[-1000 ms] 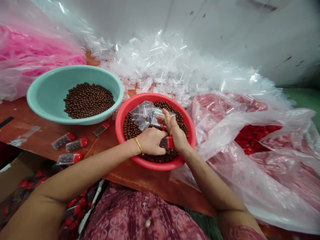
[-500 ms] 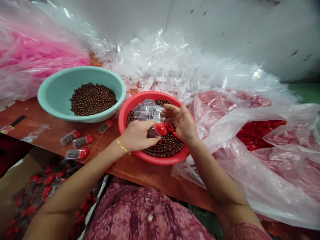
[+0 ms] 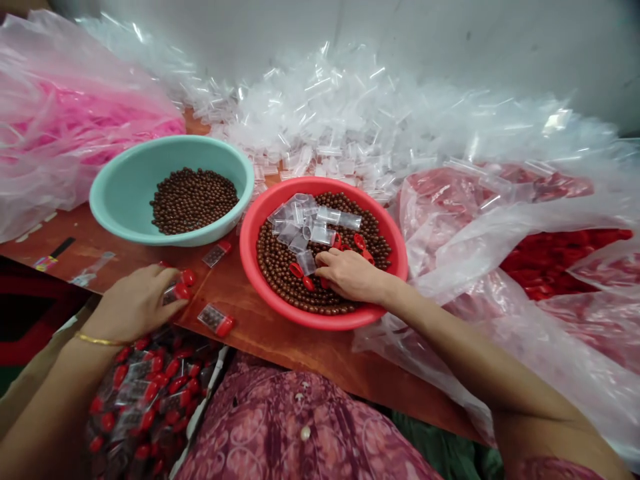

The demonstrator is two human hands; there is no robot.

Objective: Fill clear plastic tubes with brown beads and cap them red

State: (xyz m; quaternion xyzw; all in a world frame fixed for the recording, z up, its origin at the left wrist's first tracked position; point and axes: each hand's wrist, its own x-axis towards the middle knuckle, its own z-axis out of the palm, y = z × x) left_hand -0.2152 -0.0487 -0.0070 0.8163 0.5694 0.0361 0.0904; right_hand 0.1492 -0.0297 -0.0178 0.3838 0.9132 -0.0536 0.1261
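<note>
My left hand (image 3: 131,301) is at the table's front left edge, its fingers curled around small clear containers with red caps (image 3: 183,291) and dark beads inside. One like these, a filled red-capped container (image 3: 216,320), lies on the table to the right of that hand. Inside the red basin (image 3: 250,280), my right hand (image 3: 353,275) reaches down with fingertips closed among brown beads (image 3: 320,303); what they pinch is hidden. Clear plastic tubes (image 3: 300,220) and loose red caps (image 3: 359,241) lie on the beads around it.
A teal basin (image 3: 117,187) with brown beads stands at left. Below the table edge, a box holds many filled red-capped containers (image 3: 150,393). Clear tubes (image 3: 340,120) are heaped along the wall. Plastic bags hold pink pieces (image 3: 90,123) and red caps (image 3: 560,260).
My left hand has moved from the red basin to the containers at the table's left edge. A filled container now lies nearer the basin. My right hand has lowered into the beads.
</note>
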